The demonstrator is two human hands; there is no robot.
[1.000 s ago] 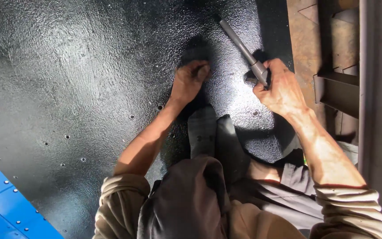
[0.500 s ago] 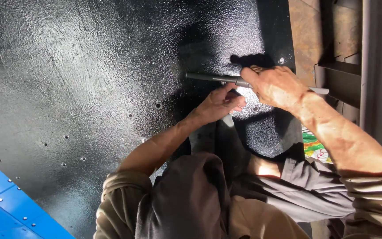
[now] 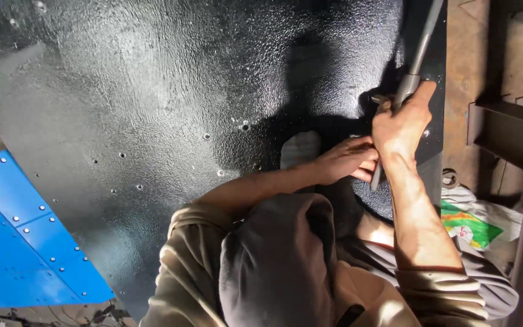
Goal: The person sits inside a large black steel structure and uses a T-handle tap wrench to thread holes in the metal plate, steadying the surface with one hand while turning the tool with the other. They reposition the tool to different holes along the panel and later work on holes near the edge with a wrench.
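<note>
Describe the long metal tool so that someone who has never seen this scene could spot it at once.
Start at the big glossy black panel filling most of the view and go to its right edge. The right hand grips a long grey metal tool there; it is the only slim, straight bar running to the top edge.

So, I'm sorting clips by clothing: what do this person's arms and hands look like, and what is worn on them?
Both hands are bare: no gloves, rings or watch show on the left hand or the right hand. The forearms are bare too. Khaki-beige sleeves are pushed up and bunched near the elbows, the right one creased in folds.
</note>
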